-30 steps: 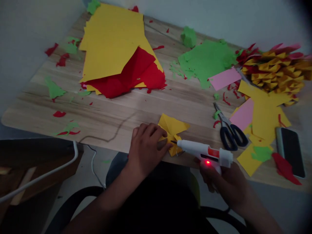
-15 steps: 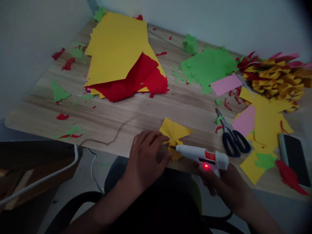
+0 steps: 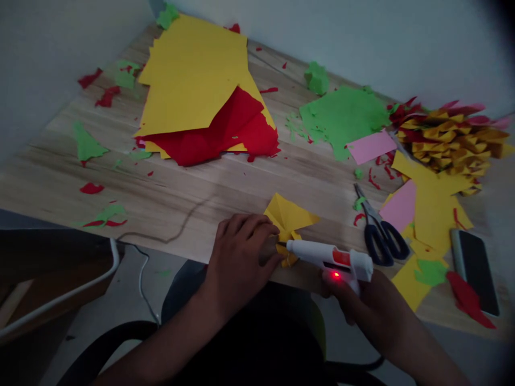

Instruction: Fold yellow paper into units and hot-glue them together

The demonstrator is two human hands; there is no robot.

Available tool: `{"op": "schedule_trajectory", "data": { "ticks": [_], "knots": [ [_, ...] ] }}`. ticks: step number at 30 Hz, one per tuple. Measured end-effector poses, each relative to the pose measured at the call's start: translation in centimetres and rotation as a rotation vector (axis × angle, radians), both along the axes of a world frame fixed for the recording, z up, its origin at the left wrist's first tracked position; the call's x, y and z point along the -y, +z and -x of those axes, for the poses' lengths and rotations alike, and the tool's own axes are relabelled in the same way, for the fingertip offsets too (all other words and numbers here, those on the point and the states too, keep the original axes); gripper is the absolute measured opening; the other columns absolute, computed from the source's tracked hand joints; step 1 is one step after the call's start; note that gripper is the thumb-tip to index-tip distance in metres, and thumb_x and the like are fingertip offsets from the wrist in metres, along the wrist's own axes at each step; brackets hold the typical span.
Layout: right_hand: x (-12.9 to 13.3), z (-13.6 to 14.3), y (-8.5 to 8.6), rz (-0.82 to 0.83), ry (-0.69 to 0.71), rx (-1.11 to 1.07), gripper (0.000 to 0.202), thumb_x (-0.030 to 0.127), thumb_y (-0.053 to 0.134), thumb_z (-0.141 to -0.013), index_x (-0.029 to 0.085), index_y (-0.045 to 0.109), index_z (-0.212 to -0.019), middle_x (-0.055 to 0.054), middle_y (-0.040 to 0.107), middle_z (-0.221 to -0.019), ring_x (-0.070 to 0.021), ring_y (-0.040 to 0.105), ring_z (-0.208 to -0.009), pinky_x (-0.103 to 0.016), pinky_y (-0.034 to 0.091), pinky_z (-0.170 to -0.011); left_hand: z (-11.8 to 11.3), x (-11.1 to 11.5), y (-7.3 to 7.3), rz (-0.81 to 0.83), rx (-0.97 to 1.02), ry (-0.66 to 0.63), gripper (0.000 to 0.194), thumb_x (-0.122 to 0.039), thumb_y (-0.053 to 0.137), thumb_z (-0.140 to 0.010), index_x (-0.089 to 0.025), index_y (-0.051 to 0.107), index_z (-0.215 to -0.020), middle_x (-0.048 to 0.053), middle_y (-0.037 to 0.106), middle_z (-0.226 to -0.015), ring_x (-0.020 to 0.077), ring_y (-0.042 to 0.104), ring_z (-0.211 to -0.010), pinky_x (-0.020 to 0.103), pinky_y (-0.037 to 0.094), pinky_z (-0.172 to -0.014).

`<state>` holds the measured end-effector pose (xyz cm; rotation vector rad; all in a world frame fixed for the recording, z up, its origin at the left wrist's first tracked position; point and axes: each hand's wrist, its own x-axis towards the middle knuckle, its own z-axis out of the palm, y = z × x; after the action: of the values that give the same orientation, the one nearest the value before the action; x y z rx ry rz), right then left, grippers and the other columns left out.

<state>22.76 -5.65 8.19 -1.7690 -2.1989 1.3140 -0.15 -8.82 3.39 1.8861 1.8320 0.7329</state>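
My right hand (image 3: 366, 305) is wrapped round the handle of a white hot glue gun (image 3: 322, 256), whose red light glows. The gun points left, its dark nozzle at the lower middle of a folded yellow paper piece (image 3: 290, 214). That piece lies at the table's front edge, with pointed flaps spread at the top. My left hand (image 3: 243, 254) curls over its left side, fingers and thumb closed on it. The fingertips are partly hidden, and I cannot make out any glue for certain.
Scissors (image 3: 380, 230) lie right of the gun, near yellow sheets (image 3: 436, 203) and a phone (image 3: 475, 271). A stack of yellow paper (image 3: 197, 75) with red crepe paper (image 3: 225, 134) sits at the back left. Green paper (image 3: 346, 118) and a yellow folded-paper cluster (image 3: 450, 134) are at the back right.
The view has shifted slightly. The glue gun's nozzle has moved a little left against the yellow paper piece; both hands keep their holds.
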Motion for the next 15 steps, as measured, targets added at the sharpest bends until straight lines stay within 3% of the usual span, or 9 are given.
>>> {"op": "schedule_trajectory", "data": {
  "ticks": [5,15],
  "knots": [
    [-0.4,0.3,0.4,-0.032,0.036,0.037,0.041,0.052,0.047,-0.095,0.019,0.069,-0.086,0.003,0.049,-0.040,-0.0139,0.050,-0.037,-0.024,0.036,-0.036,0.0,-0.2,0.2,0.014,-0.013,0.006,0.032,-0.024,0.073,-0.081,-0.028,0.063,-0.111,0.000,0.068,-0.121,0.0266,0.054,-0.112,0.045,0.038,-0.093],
    [-0.8,1.1,0.9,-0.059,0.006,-0.030,0.039,0.054,0.049,-0.093,0.023,0.071,-0.084,0.004,0.046,-0.037,-0.0159,0.049,-0.036,-0.026,0.036,-0.037,0.1,-0.3,-0.1,-0.005,-0.008,-0.010,0.033,-0.023,0.074,-0.080,-0.029,0.063,-0.110,-0.001,0.068,-0.119,0.0267,0.054,-0.110,0.046,0.037,-0.094]
  ]
}}
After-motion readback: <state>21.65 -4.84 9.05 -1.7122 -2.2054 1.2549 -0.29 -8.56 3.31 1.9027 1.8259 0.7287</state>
